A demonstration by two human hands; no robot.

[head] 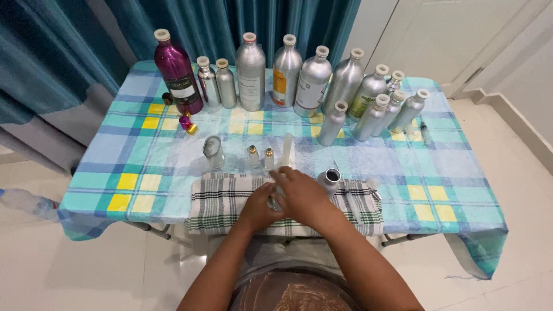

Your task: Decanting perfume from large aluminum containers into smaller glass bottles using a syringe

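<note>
My left hand (257, 208) and my right hand (302, 194) meet over a black-and-white checked towel (219, 201) at the table's near edge. Together they close around a small clear bottle (276, 200), mostly hidden by the fingers. A tall translucent white container (288, 151) stands just beyond my hands. An open, uncapped metal bottle (329, 181) sits right of my right hand. Two tiny glass vials with gold caps (260, 156) and a small clear glass bottle (213, 152) stand to the left.
A row of several silver aluminium bottles (314, 86) and one large purple bottle (177, 74) lines the far side of the table, covered in blue-and-yellow checked cloth (438, 190). Small purple and gold caps (188, 125) lie near the purple bottle. Teal curtains hang behind.
</note>
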